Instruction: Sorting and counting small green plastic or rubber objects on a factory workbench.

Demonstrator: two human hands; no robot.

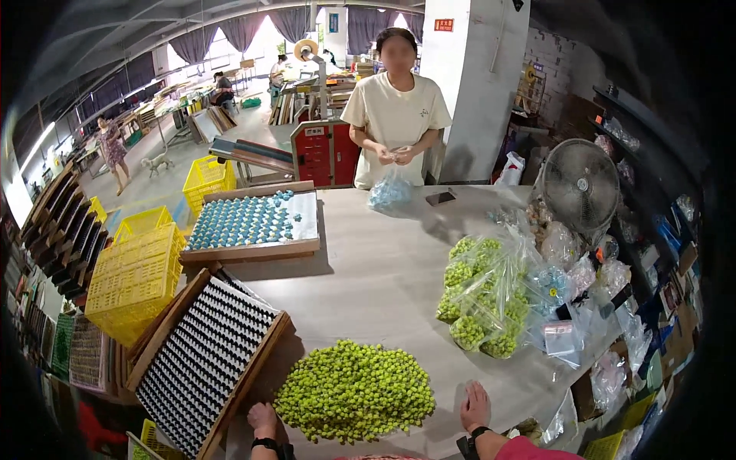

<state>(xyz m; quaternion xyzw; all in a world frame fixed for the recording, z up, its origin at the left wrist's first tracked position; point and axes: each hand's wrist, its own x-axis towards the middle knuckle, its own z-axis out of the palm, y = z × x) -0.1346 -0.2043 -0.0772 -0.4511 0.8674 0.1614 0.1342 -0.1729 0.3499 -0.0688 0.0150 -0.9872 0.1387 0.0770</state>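
A wide heap of small yellow-green beads or pellets lies on the table in front of me. My left hand rests at the heap's left edge, its fingers curled in and no object visible in it. To the right of the heap my right hand lies flat on the table, fingers stretched out, apart from the pellets. Beyond it stand clear plastic bags of the same green pellets. Close to my left hand is a tilted wooden-framed tray with rows of small black pieces on white.
A second framed tray holds rows of blue pieces. Yellow crates stack at the left. Across the table a person handles a bag of blue pieces. A phone, a fan and more bags line the right.
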